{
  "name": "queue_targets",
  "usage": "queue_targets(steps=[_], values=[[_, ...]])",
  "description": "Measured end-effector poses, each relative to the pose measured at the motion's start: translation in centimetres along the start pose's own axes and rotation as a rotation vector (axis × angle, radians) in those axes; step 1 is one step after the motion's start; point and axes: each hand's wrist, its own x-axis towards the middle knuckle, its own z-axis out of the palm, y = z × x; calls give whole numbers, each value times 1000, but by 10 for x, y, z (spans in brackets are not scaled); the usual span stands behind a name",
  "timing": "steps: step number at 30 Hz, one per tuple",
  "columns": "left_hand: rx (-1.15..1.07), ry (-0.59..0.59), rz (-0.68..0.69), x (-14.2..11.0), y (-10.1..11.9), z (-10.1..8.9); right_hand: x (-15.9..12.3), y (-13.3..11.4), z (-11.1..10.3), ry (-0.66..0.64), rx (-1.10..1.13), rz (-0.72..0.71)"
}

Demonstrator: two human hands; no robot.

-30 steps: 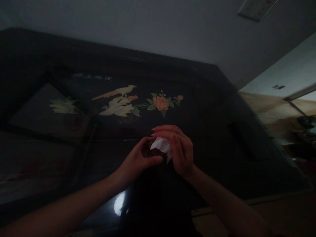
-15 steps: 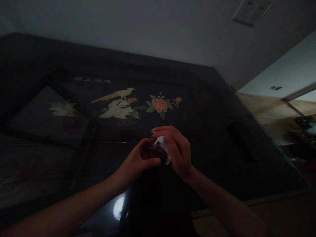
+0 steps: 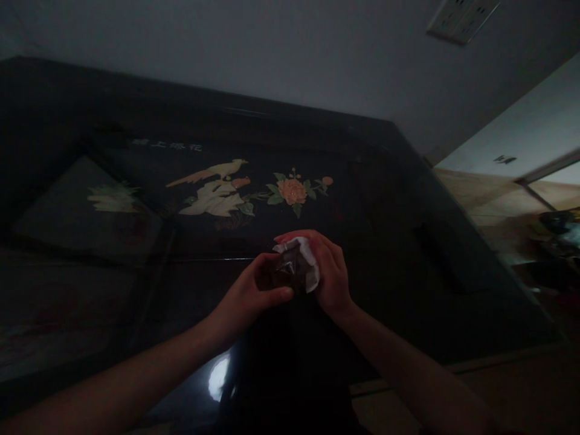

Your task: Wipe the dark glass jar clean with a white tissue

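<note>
Near the front of a glossy black tabletop, my left hand (image 3: 256, 285) is closed around a small, dark, see-through object (image 3: 285, 269) that looks like glass; the dim light hides its exact kind. Against its right side my right hand (image 3: 327, 275) presses a crumpled white tissue (image 3: 310, 266), fingers curled over the top. The tissue wraps the object's upper and right edges. Beyond both hands the black table (image 3: 385, 241) carries an inlaid bird picture (image 3: 215, 187) and a pink flower picture (image 3: 291, 190).
A pale wall (image 3: 272, 54) rises behind the table's far edge, with a power socket (image 3: 463, 21) at upper right. On the table's right side lies a dark, long shape (image 3: 448, 260), hard to make out. Cluttered items (image 3: 559, 232) show at the far right.
My right hand's tissue has spread more openly around the object's top and right side, and those fingers have shifted slightly left. My left hand keeps its hold almost unmoved.
</note>
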Motion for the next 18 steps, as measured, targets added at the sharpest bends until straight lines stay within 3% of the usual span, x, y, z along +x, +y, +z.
queue_targets(steps=[3, 5, 7, 12, 14, 16, 18], values=[[3, 5, 14, 1, -1, -1, 2, 9, 2, 19, 155, 171], [-1, 3, 23, 2, -2, -1, 3, 8, 1, 6, 157, 187], [-12, 3, 24, 3, -3, -1, 3, 2, 0, -19, 69, 94], [17, 12, 50, 2, -2, 1, 0, -16, -4, -152, -439, -419], [60, 36, 54, 2, -2, 2, 0, -20, -5, -212, -587, -557], [80, 42, 51, 1, -3, 1, 0, -20, -4, -249, -649, -604], [60, 11, 46, 1, -4, -1, 1, -19, -4, -226, -612, -558]])
